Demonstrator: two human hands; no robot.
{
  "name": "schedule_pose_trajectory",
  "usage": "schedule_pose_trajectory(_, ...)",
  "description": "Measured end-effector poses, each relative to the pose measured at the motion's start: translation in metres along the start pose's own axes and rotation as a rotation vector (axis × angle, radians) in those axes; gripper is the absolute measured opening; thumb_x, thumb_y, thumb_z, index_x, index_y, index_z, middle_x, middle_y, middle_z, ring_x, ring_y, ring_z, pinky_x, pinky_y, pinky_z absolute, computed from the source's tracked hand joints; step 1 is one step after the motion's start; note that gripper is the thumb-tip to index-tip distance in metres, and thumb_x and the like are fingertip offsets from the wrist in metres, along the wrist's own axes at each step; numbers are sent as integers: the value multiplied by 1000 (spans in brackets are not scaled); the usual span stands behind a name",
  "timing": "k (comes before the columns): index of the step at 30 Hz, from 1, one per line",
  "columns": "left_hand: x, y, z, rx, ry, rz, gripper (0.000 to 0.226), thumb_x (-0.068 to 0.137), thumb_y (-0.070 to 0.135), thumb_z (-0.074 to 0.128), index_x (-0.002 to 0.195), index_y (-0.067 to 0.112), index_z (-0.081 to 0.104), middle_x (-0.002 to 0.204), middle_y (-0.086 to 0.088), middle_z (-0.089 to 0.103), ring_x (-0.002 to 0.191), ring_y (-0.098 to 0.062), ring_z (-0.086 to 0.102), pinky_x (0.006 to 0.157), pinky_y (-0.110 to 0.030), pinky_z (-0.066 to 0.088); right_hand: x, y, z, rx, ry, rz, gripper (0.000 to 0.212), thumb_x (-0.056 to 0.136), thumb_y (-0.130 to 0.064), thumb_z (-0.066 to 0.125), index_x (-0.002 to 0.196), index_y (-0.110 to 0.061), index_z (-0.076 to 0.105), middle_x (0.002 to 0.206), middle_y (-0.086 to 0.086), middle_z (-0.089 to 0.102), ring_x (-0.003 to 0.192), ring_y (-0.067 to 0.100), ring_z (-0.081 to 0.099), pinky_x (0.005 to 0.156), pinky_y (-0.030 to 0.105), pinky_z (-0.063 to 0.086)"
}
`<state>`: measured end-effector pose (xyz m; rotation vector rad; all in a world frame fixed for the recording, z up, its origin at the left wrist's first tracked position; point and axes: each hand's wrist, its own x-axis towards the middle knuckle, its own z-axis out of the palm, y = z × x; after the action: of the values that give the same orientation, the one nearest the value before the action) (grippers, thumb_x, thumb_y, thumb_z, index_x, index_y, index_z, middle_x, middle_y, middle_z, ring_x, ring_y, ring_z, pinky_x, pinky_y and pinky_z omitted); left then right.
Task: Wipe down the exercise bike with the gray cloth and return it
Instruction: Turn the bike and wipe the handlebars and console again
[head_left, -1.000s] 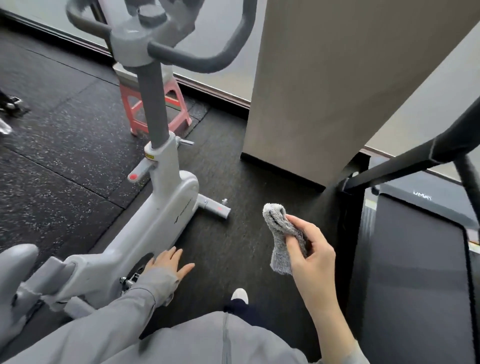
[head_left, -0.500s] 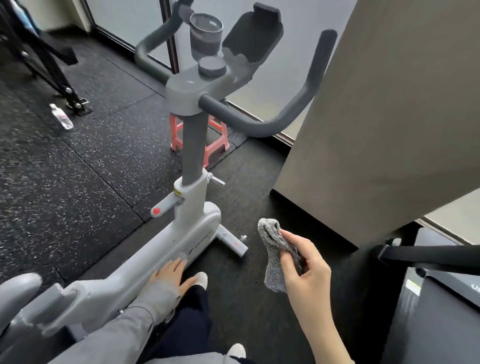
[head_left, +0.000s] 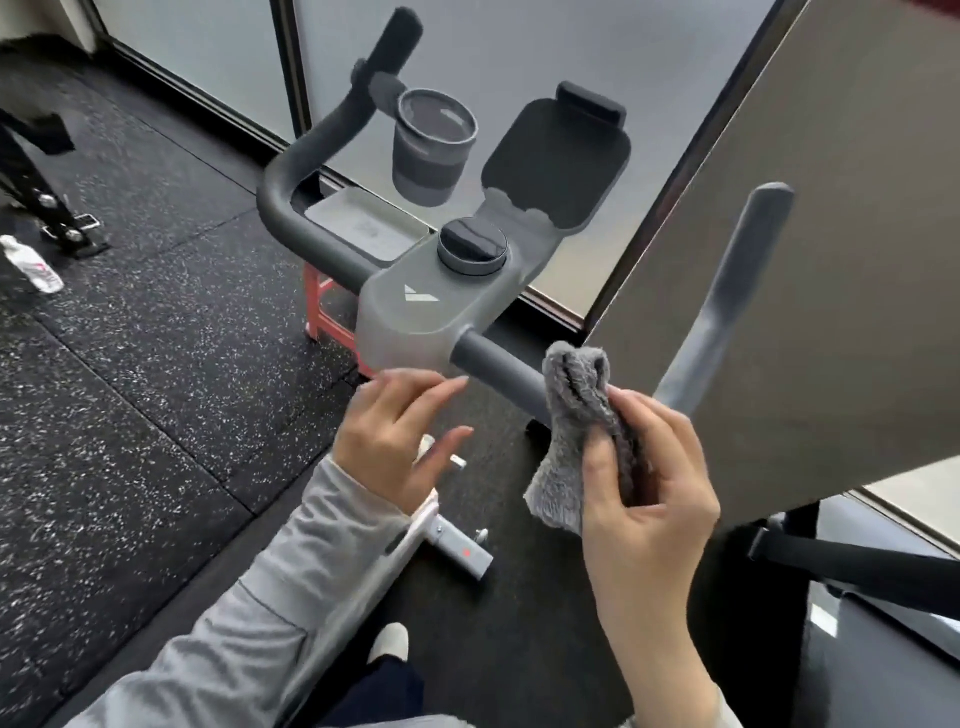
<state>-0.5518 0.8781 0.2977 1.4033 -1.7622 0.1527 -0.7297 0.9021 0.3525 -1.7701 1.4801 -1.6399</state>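
The exercise bike's grey console (head_left: 426, 312) with its round knob (head_left: 471, 244) fills the middle of the head view. Dark handlebars curve out to the left (head_left: 291, 208) and right (head_left: 498, 371). A cup holder (head_left: 434, 143) and a tablet holder (head_left: 558, 161) stand behind the console. My right hand (head_left: 644, 499) grips the bunched gray cloth (head_left: 582, 415), whose top lies against the right handlebar. My left hand (head_left: 395, 436) hovers open just below the console, fingers spread, holding nothing. The bike's white frame (head_left: 415, 525) shows under my left sleeve.
A large beige pillar (head_left: 810, 260) stands close on the right. A red stool (head_left: 327, 312) with a grey tray (head_left: 363, 228) sits behind the bike. A plastic bottle (head_left: 31, 267) lies on the black rubber floor at left. Dark treadmill parts (head_left: 857, 561) are at lower right.
My view rose from the bike's lower frame to the console. My left hand left the frame and came up under the console. My right hand brought the cloth up to the right handlebar.
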Motion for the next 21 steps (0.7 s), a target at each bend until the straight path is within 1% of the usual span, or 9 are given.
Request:
schedule_pose_trajectory(3,38,-16,-7,10,30,54,38,78,32,66,105,7,71,102,-13,68,99,-21,52,88,-37,42,27,-4,34,-133,1,-26,21,82,1,63,102,-1,69,99,7,63,93,-1,56,88,5,38)
schedule_pose_trajectory(5,56,-27,-5,30,-39,62,36,77,33,65,103,8,72,105,-11,68,104,-24,55,92,-37,40,39,-5,58,-210,-42,-24,21,81,4,65,101,1,69,99,12,64,91,3,54,88,2,36)
schedule_pose_trajectory(7,66,-37,-1,14,-104,45,32,75,28,68,98,7,73,104,-12,69,102,-31,61,92,-40,44,45,-5,79,-273,-90,-16,21,81,4,65,101,2,69,101,14,65,91,10,58,88,3,37)
schedule_pose_trajectory(8,68,-40,0,-13,-124,31,30,74,25,68,97,7,73,102,-12,69,99,-33,62,90,-41,45,45,-5,87,-294,-116,-11,21,81,3,64,102,2,69,102,15,65,92,16,60,89,9,41)
schedule_pose_trajectory(11,66,-49,4,-87,-166,21,34,75,28,63,98,5,73,103,-13,69,96,-35,62,89,-41,48,41,-6,106,-391,-192,-38,28,80,1,62,108,1,66,104,17,64,95,31,63,90,35,50)
schedule_pose_trajectory(12,65,-50,5,-104,-164,21,34,75,27,62,99,5,73,104,-14,69,96,-36,62,88,-44,49,39,-5,109,-431,-214,-58,31,79,0,62,110,1,65,104,18,64,94,33,62,88,39,51)
schedule_pose_trajectory(15,63,-49,7,-113,-148,-4,30,74,23,67,98,6,73,105,-14,69,96,-37,63,86,-52,51,39,-2,110,-505,-253,-106,34,77,-1,61,111,0,66,102,18,65,91,34,62,84,37,51)
schedule_pose_trajectory(18,63,-46,7,-118,-149,-20,30,76,26,65,96,6,74,105,-15,69,97,-38,63,85,-55,51,38,2,101,-513,-280,-143,35,74,3,57,108,2,66,100,18,65,88,34,61,83,32,47)
schedule_pose_trajectory(21,64,-44,5,-100,-154,-31,34,77,33,63,96,7,74,104,-14,69,97,-37,64,86,-54,51,34,8,85,-510,-285,-171,37,72,9,56,108,3,66,103,18,64,90,34,60,87,29,44)
